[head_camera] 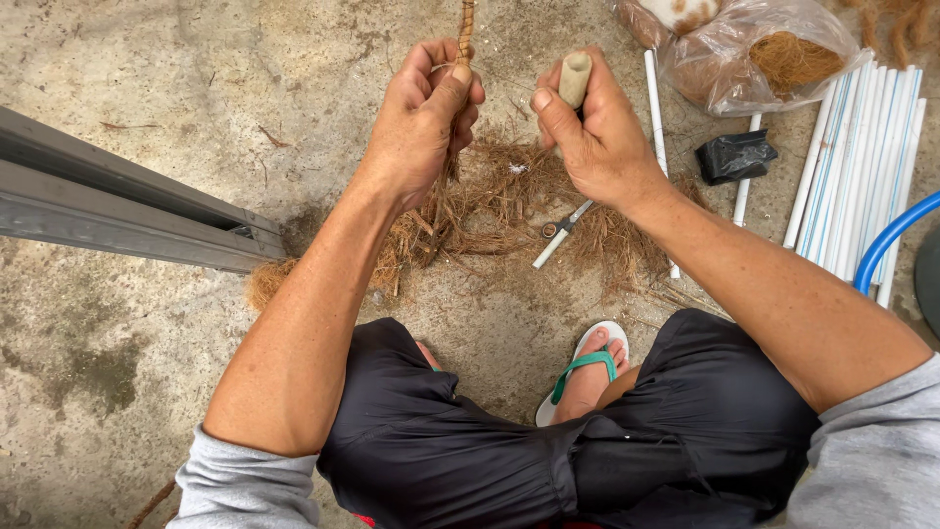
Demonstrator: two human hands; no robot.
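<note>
The left hand (pixel 423 116) is raised over the floor with its fingers curled tight and the thumb pressed across a twisted coir rope (pixel 466 29); the rope runs up from the fist and out of the top of the view, while loose brown fibre hangs below the palm; just beside it, the right hand (pixel 592 132) is closed around a short pale wooden handle (pixel 575 78), whose rounded end stands out above the thumb and forefinger; what lies below the grip is hidden. Under both hands a heap of coconut fibre (pixel 490 211) is spread on the stained concrete floor (pixel 117 333), with a small white-handled tool (pixel 561 235) lying in it; a grey metal rail (pixel 117 201) lies to the left; a bundle of white pipes (pixel 862 167), a black bag (pixel 734 157) and a clear plastic bag of fibre (pixel 754 54) sit to the right; a foot in a green-strapped sandal (pixel 586 372) rests below.
</note>
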